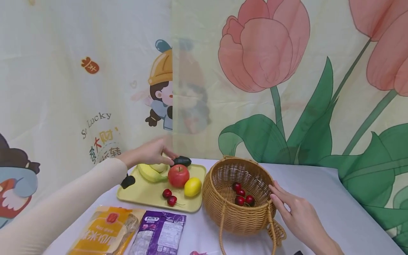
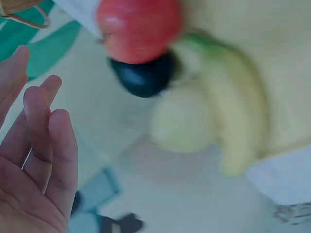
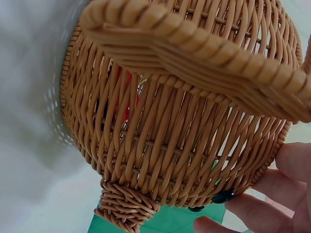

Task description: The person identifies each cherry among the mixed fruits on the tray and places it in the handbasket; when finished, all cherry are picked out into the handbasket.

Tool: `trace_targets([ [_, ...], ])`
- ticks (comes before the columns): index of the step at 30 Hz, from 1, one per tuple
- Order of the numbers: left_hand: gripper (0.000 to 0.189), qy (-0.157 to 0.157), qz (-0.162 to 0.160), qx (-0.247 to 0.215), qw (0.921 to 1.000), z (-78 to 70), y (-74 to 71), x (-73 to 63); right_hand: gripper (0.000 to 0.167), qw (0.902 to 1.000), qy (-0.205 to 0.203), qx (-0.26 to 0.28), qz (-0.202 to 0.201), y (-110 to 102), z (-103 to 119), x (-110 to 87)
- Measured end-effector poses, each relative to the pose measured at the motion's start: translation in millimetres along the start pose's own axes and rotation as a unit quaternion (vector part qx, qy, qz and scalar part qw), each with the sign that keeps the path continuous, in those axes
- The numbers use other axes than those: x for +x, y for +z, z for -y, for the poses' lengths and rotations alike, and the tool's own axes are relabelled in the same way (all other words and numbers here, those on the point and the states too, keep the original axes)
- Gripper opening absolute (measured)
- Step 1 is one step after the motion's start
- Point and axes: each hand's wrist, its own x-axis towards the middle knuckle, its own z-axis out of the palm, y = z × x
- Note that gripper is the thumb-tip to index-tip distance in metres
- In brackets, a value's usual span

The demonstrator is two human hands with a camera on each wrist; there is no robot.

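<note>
In the head view my left hand [image 1: 156,152] hovers over the back of a yellow tray [image 1: 143,196], fingers extended and holding nothing. Closest to it are a dark, glossy oval piece of produce [image 1: 182,161], a red apple [image 1: 178,176] and a pale green round fruit [image 2: 182,119]. A banana [image 1: 151,173], a lemon [image 1: 192,187] and two cherries [image 1: 172,201] share the tray. My right hand [image 1: 296,212] rests its fairly straight fingers against the right rim of a wicker basket [image 1: 242,221]. Several cherries [image 1: 240,200] lie inside that basket.
In front of the tray lie an orange-yellow food packet [image 1: 102,230] and a purple packet [image 1: 159,232]. The basket's cord-like handle [image 1: 222,226] hangs toward the front. Behind the white table [image 1: 306,184] hangs a printed curtain [image 1: 197,141].
</note>
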Motion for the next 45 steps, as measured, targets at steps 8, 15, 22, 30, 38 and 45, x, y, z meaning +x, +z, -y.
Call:
trace_targets([
  [8,0.028,-0.021,0.002,-0.020,0.9996,30.2,20.3,-36.9,0.040,1.0000,0.001,-0.001,0.000,-2,-2,0.0],
  [15,0.031,-0.034,0.019,-0.032,0.9987,38.4,46.6,-42.5,0.041,1.0000,0.005,-0.003,0.002,-2,-3,0.8],
  [22,0.034,-0.047,0.043,-0.013,0.9979,36.8,69.0,-39.4,0.042,0.9998,0.015,-0.002,0.012,0,-2,-0.4],
  [30,0.032,-0.047,0.058,-0.017,0.9970,30.8,82.8,-32.0,0.041,0.9999,0.011,-0.003,0.006,-1,-1,0.8],
  [38,0.025,-0.034,0.063,-0.015,0.9973,34.6,90.2,-30.9,0.043,0.9997,0.017,-0.003,0.015,-1,0,0.3],
  [45,0.024,-0.042,0.060,-0.015,0.9972,33.4,90.2,-32.3,0.044,0.9997,0.019,0.000,0.016,-2,0,0.3],
])
